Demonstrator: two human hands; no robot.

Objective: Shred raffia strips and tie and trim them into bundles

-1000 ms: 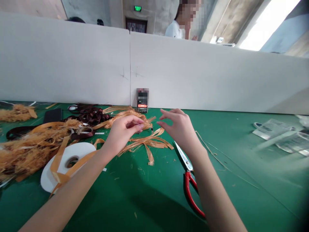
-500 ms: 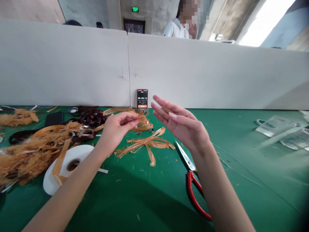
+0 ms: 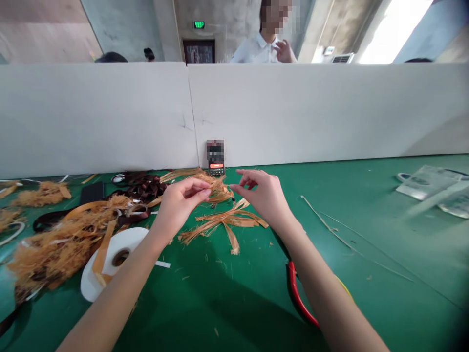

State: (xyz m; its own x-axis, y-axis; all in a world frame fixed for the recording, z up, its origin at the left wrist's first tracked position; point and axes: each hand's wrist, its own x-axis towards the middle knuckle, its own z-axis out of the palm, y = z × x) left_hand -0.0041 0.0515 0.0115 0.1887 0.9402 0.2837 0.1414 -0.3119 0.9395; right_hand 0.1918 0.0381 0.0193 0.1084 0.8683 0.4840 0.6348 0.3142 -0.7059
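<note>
My left hand (image 3: 180,204) pinches a tuft of golden raffia (image 3: 217,189) at its near end. My right hand (image 3: 261,194) hovers just right of that tuft, fingers curled and apart, holding nothing. Below both hands, a looser bunch of raffia strips (image 3: 223,226) lies on the green table mat (image 3: 234,288). Red-handled scissors (image 3: 297,293) lie beneath my right forearm, their blades hidden. A white ribbon roll (image 3: 110,268) sits below my left forearm, with an orange strip across it.
A large heap of frayed orange raffia (image 3: 62,252) and dark brown ribbon (image 3: 144,188) lie to the left. A phone (image 3: 216,166) leans against a white partition (image 3: 293,112). Transparent plastic sleeves (image 3: 428,183) lie at right. A person (image 3: 256,54) stands beyond the partition.
My right hand has curled its spread fingers and moved closer to the tuft. My left hand stays on the tuft. The view has shifted, and my right forearm now hides the scissor blades.
</note>
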